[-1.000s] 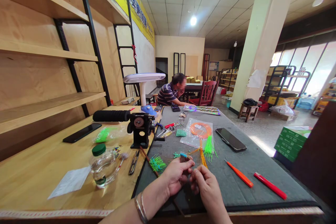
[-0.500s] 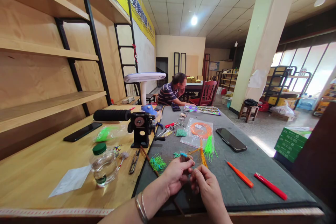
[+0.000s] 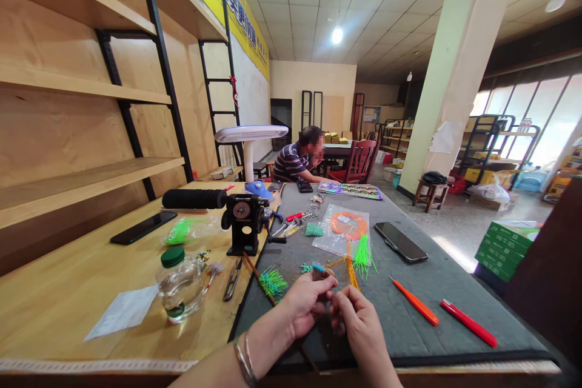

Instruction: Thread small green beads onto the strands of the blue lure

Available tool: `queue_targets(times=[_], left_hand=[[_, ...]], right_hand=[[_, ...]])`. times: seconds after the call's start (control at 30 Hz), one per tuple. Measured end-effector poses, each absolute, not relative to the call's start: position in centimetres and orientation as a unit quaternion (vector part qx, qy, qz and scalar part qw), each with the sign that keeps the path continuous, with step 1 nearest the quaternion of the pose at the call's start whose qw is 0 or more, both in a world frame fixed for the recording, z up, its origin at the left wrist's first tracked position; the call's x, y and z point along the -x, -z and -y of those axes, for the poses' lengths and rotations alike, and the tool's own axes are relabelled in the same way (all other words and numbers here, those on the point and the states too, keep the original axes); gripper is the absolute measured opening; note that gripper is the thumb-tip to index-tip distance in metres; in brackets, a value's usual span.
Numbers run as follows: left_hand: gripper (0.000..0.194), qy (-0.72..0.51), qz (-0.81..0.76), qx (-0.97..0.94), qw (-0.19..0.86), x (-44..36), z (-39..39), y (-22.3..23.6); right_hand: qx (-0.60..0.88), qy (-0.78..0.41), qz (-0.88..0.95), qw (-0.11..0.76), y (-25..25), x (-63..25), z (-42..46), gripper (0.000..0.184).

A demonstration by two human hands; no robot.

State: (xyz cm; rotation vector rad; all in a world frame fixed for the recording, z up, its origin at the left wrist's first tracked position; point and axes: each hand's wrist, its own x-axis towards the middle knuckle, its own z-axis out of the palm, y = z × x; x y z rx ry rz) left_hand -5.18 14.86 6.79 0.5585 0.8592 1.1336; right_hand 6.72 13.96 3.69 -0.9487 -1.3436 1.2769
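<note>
Since the earlier frame: the left hand (image 3: 302,303) and right hand (image 3: 359,318) keep their pose; only the view drifts very slightly.
Left hand: fingers curled, thumb by forefinger; whether it grasps anything, I cannot tell.
Right hand: fingertips gathered just beside the left ones; what they may pinch is too small to tell.
Blue beads (image 3: 319,268): at the top of the left forefinger, touching or just beyond it, I cannot tell which.
Turquoise beads (image 3: 306,268): loose on the grey mat (image 3: 454,297), beside the blue ones.
Green strands (image 3: 273,282): left of the left hand, over a brown rod (image 3: 252,269).
Orange strands (image 3: 351,274): just past the right hand.
Clear bag (image 3: 324,242): flat on the mat, an orange coil (image 3: 334,224) showing, neon-green strands (image 3: 363,256) across its corner.
Right side of mat: a dark phone (image 3: 400,242), an orange tool (image 3: 416,303) and a red tool (image 3: 468,322).
Wooden counter (image 3: 45,315): black hand-cranked machine (image 3: 239,236), snips (image 3: 232,280), upright bottle (image 3: 180,288) with green cap, white paper (image 3: 120,311).
Far end: another person (image 3: 291,160) in a striped shirt leans toward the mat.
</note>
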Motion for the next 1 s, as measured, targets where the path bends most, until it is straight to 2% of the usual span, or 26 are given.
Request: queue_targets(times=[0.8, 1.0], left_hand=[[0.015, -0.521, -0.376, -0.256, 0.722, 5.18, -14.8, -6.81], [0.016, -0.528, -0.37, -0.245, 0.723, 5.47, -15.01, -6.56]], right_hand=[[0.395, -0.547, 0.544, 0.499, -3.72, -6.86, -14.22, 0.048], [0.407, -0.571, 0.534, 0.471, -4.31, -6.92, -14.6, 0.042]])
